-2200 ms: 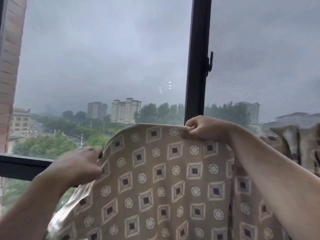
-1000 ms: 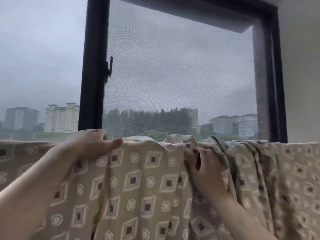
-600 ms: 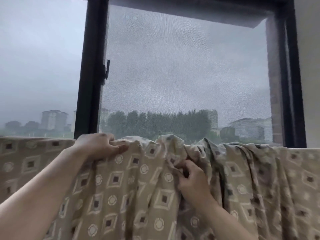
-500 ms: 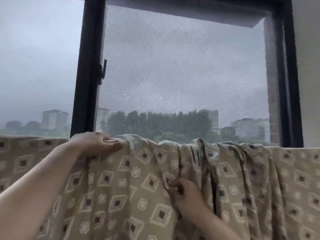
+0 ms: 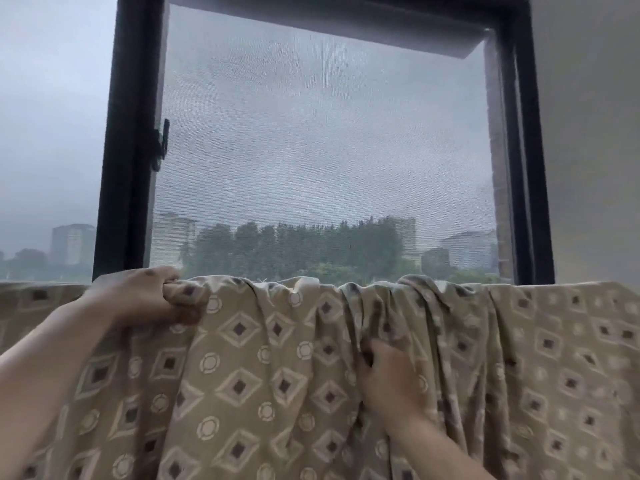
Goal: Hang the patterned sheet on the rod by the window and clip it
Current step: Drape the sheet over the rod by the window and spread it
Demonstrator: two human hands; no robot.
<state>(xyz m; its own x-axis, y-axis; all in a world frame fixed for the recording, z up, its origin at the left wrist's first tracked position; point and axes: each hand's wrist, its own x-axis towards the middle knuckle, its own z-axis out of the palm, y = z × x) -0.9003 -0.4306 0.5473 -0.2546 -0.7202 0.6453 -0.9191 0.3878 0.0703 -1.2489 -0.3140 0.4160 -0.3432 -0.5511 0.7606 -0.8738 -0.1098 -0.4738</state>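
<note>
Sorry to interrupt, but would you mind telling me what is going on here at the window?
A person is hanging a patterned sheet in front of the window. The left hand grips its top edge, and the right hand holds the bunched folds lower down. The sheet is draped over but creased in the middle; no clips are visible.

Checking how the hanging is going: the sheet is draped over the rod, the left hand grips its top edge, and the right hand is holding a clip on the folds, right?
Not quite. The right hand holds no clip; it grips the bunched folds of the sheet with bare fingers, below the top edge. No clip shows in the head view. The rest stands: the sheet hangs draped along its top and the left hand grips its top edge.
</note>
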